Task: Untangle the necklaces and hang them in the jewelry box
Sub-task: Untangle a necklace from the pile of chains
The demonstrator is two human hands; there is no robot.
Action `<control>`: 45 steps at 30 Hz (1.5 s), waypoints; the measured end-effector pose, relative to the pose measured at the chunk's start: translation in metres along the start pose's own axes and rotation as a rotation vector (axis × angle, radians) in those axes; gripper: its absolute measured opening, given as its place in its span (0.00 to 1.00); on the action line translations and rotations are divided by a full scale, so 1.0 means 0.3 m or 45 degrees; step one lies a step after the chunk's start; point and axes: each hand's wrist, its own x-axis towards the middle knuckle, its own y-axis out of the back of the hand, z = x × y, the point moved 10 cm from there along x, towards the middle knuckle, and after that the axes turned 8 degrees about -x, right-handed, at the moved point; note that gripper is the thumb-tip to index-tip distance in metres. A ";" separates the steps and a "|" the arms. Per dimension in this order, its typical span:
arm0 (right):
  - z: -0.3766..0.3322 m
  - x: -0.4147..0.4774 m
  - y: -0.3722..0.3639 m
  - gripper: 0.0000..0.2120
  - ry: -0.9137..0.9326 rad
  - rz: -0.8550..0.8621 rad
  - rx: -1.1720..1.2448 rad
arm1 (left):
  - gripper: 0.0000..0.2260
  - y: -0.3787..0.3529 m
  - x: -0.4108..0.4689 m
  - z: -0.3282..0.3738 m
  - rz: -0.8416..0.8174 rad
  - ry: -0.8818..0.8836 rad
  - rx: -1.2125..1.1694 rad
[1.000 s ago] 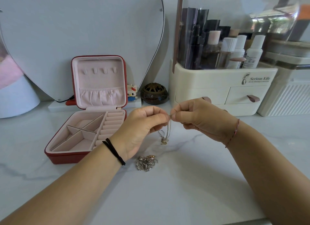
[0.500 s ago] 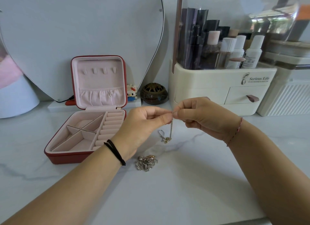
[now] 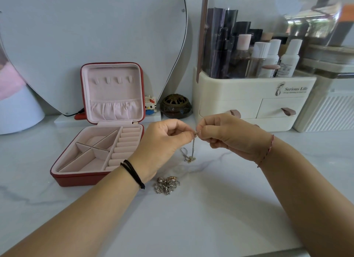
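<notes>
**Fine chain pinched between both hands above the counter**

Since the earlier frames, the dangling chain [image 3: 192, 150] has straightened from a bunched loop into a thin vertical strand, while both hands have stayed at the same spot. It is a fine, pale metal chain with a small gold-coloured knot at its lower end, just above the counter [image 3: 210, 208], and a short silvery loop trails off to the left of that knot. The left hand [image 3: 162, 149] and right hand [image 3: 231, 136] meet fingertip to fingertip, each closed narrowly on the top of the chain, thumb against forefinger.

Going by size, the counter is white marble with faint grey veins. A heart-shaped mirror [image 3: 92, 45] leans at the back. To the right stands a cream plastic organiser [image 3: 249, 95] with a clear domed lid; it holds white bottles and dark tubes above 2 visible drawers with brown pulls. A white ribbed bin [image 3: 329, 112] sits just beside it.

The jewelry box [image 3: 99, 151] is square, red outside and lined in pale pink velvet. Its lid stands upright with 4 small hooks and a gathered pocket; nothing hangs on the hooks. Its base has triangular compartments and a column of ring rolls, all bare.

Near the left wrist a tangled pile [image 3: 166, 184] of silver and gold pieces lies on the counter. A round brown pot [image 3: 176, 106] and a small block figure [image 3: 149, 105] sit behind the box.
</notes>
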 end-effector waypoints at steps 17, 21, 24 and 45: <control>0.005 -0.004 -0.006 0.05 -0.020 -0.079 0.108 | 0.06 -0.017 0.000 -0.035 -0.081 0.128 -0.087; 0.004 -0.004 -0.008 0.03 -0.022 -0.082 0.089 | 0.05 -0.013 0.001 -0.039 -0.057 0.125 -0.063; 0.006 -0.003 -0.011 0.02 -0.028 -0.084 0.084 | 0.04 -0.012 0.000 -0.034 -0.046 0.114 -0.054; 0.003 0.007 -0.042 0.03 0.019 -0.188 0.356 | 0.08 -0.060 -0.010 -0.080 -0.235 0.317 -0.246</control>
